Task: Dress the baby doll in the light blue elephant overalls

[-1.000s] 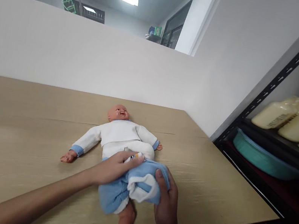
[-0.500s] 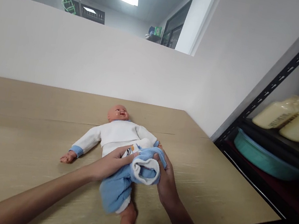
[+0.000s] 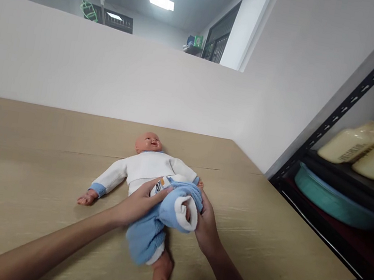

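A baby doll (image 3: 147, 164) lies on its back on the wooden table, head away from me, in a white top with blue cuffs. Blue doll pants (image 3: 145, 240) with white cuffs are on it; one bare foot (image 3: 162, 274) sticks out of the nearer leg. The other pant leg is raised toward me, and inside its white cuff (image 3: 182, 213) a bit of the doll's foot shows. My left hand (image 3: 142, 202) is closed on the pants near the waist, beside a printed patch. My right hand (image 3: 205, 222) grips the raised leg's right side, its fingers partly hidden.
The wooden table (image 3: 28, 147) meets a white wall (image 3: 112, 75) at the back. To the right, a black metal rack (image 3: 343, 108) holds cream bottles (image 3: 349, 143) and a teal basin (image 3: 335, 198). The table's front edge lies at lower right.
The raised pant leg's cuff has turned to the right, and part of the doll's foot now shows inside it. My right thumb has moved out of sight behind the cloth.
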`<state>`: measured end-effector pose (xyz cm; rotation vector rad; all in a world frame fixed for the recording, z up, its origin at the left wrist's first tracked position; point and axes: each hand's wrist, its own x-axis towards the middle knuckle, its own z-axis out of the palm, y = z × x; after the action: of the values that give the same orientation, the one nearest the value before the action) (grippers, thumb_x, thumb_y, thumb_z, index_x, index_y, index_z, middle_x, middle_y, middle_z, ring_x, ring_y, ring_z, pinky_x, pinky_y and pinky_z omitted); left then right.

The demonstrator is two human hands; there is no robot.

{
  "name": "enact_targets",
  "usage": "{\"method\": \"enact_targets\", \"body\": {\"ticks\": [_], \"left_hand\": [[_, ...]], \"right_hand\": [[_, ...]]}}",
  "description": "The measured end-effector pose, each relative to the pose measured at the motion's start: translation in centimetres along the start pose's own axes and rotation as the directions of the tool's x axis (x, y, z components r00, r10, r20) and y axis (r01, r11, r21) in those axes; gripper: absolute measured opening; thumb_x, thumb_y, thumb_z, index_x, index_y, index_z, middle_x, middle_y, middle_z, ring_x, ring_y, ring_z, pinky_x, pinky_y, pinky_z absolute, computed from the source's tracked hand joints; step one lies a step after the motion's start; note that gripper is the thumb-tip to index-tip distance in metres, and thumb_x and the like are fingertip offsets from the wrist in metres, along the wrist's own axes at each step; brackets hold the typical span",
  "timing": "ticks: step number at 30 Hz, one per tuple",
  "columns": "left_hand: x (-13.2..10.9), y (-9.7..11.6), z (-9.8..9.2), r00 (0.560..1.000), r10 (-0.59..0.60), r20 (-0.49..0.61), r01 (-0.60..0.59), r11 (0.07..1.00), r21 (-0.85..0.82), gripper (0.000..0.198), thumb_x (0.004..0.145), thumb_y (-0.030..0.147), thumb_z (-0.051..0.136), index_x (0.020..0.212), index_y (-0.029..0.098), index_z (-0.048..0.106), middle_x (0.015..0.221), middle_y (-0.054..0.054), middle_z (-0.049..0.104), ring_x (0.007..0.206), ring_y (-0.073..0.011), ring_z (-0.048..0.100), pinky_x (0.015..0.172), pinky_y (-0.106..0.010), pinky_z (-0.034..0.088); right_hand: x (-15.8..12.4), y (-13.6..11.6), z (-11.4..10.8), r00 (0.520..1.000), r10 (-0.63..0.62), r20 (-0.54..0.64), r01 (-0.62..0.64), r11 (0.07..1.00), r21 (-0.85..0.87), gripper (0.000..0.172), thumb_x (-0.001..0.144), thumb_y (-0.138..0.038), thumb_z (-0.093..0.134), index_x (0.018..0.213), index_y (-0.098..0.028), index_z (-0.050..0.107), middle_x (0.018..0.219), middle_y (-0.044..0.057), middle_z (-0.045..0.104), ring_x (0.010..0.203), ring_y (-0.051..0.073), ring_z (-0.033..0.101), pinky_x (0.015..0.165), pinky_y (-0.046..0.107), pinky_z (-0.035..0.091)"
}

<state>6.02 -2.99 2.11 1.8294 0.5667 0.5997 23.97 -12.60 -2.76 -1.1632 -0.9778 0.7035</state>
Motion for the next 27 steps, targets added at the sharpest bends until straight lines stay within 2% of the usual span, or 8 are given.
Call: {"method": "enact_targets", "body": {"ticks": [3, 5, 8, 12, 17, 22, 24, 27], "left_hand": [[-0.2, 0.0, -0.6, 0.994, 0.036, 0.103, -0.027, 0.996, -0.085, 0.061, 0.099, 0.063, 0.056, 0.143, 0.021, 0.061, 0.149, -0.008, 0.065, 0.142, -0.0359, 0.054, 0.126, -0.049, 0.037], [-0.3, -0.3, -0.8, 0.981, 0.089, 0.173, -0.069, 0.99, -0.123, 0.079, 0.087, 0.066, 0.072, 0.149, 0.021, 0.055, 0.156, -0.01, 0.059, 0.147, -0.0382, 0.048, 0.127, -0.05, 0.035], [-0.4, -0.6, -0.6, 0.983, 0.066, 0.169, -0.054, 0.996, -0.076, 0.096, 0.073, 0.06, 0.088, 0.153, 0.022, 0.05, 0.157, -0.011, 0.057, 0.145, -0.0407, 0.05, 0.126, -0.053, 0.036], [-0.3, -0.6, -0.2, 0.989, 0.018, 0.146, -0.012, 0.999, -0.04, 0.076, 0.086, 0.055, 0.077, 0.149, 0.021, 0.053, 0.151, -0.01, 0.063, 0.137, -0.039, 0.056, 0.124, -0.052, 0.04], [-0.2, -1.0, -0.1, 0.999, 0.028, 0.026, -0.03, 0.995, 0.092, 0.058, 0.095, 0.045, 0.065, 0.147, 0.022, 0.051, 0.157, -0.009, 0.057, 0.149, -0.0333, 0.046, 0.131, -0.049, 0.028], [0.1, -1.8, -0.1, 0.998, 0.061, -0.014, -0.059, 0.991, 0.12, 0.053, 0.098, 0.041, 0.058, 0.146, 0.022, 0.05, 0.16, -0.008, 0.054, 0.152, -0.0297, 0.043, 0.132, -0.046, 0.025], [0.3, -1.9, -0.1, 0.998, 0.063, -0.005, -0.062, 0.989, 0.131, 0.048, 0.098, 0.041, 0.055, 0.143, 0.022, 0.052, 0.158, -0.008, 0.056, 0.148, -0.0283, 0.047, 0.13, -0.043, 0.029], [0.6, -1.7, -0.2, 0.998, 0.062, 0.008, -0.062, 0.985, 0.159, 0.039, 0.098, 0.039, 0.056, 0.132, 0.021, 0.056, 0.145, -0.008, 0.065, 0.137, -0.028, 0.056, 0.122, -0.039, 0.039]], "right_hand": [[-0.4, 0.3, -0.4, 0.997, -0.079, -0.01, 0.078, 0.996, -0.04, 0.038, 0.085, -0.055, 0.076, 0.107, -0.025, 0.071, 0.099, 0.005, 0.077, 0.095, 0.026, 0.07, 0.088, 0.037, 0.059], [-0.2, 0.6, -0.7, 0.989, -0.141, -0.039, 0.137, 0.987, -0.079, 0.033, 0.088, -0.053, 0.073, 0.104, -0.024, 0.069, 0.098, 0.005, 0.075, 0.093, 0.024, 0.068, 0.088, 0.035, 0.057], [0.6, 0.8, -1.0, 0.976, -0.21, -0.051, 0.2, 0.968, -0.15, 0.03, 0.088, -0.051, 0.074, 0.096, -0.023, 0.064, 0.094, 0.003, 0.072, 0.091, 0.022, 0.065, 0.089, 0.034, 0.054], [2.2, 0.2, -1.4, 0.978, -0.207, 0.01, 0.205, 0.961, -0.187, 0.032, 0.089, -0.054, 0.072, 0.09, -0.023, 0.062, 0.082, -0.001, 0.064, 0.077, 0.019, 0.059, 0.077, 0.03, 0.051], [3.8, -1.0, -1.7, 0.977, -0.185, 0.11, 0.201, 0.966, -0.162, 0.036, 0.091, -0.055, 0.069, 0.104, -0.022, 0.067, 0.099, 0.003, 0.069, 0.092, 0.021, 0.065, 0.088, 0.032, 0.052], [4.4, 0.0, -2.1, 0.984, -0.117, 0.135, 0.133, 0.984, -0.114, 0.036, 0.089, -0.057, 0.072, 0.097, -0.022, 0.066, 0.088, -0.001, 0.069, 0.084, 0.02, 0.064, 0.084, 0.031, 0.053], [4.6, 0.8, -2.2, 0.987, -0.096, 0.131, 0.108, 0.99, -0.095, 0.037, 0.087, -0.058, 0.073, 0.095, -0.022, 0.066, 0.085, -0.001, 0.068, 0.083, 0.019, 0.064, 0.082, 0.031, 0.054], [4.9, 1.9, -2.5, 0.992, -0.005, 0.129, 0.009, 0.999, -0.035, 0.038, 0.084, -0.057, 0.076, 0.1, -0.023, 0.071, 0.095, 0.001, 0.074, 0.093, 0.022, 0.067, 0.089, 0.033, 0.055]]}}
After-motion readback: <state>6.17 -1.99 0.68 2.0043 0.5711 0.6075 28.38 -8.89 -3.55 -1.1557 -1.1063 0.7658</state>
